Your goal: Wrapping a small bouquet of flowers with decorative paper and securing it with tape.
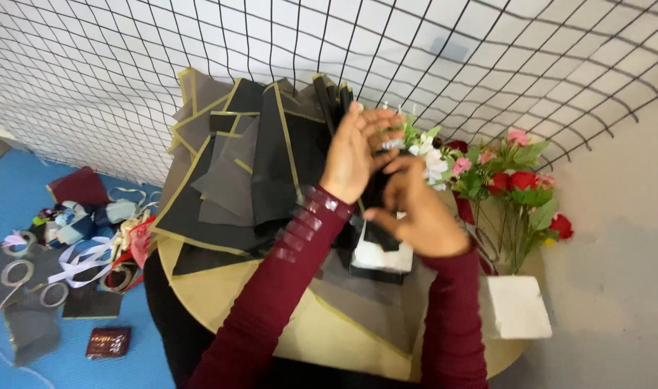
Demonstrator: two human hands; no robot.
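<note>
Item: white-and-pink flower sprig (424, 148) held above a white foam block (381, 257) on a round table (221, 295).

Left hand (354, 155) spread against the blooms; right hand (415, 216) closed around the dark wrap (376, 191) below. Sprig's long axis runs roughly upright, blooms toward the wire mesh (127, 72). Best handled by gripping low and keeping the stems gathered. Black gold-edged sheets (235, 173) lie just left.

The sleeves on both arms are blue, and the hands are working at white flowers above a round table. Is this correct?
Not quite. The head view shows the sleeves are dark red, not blue. The rest holds: the left hand and right hand are at the white flowers above the round table.
</note>
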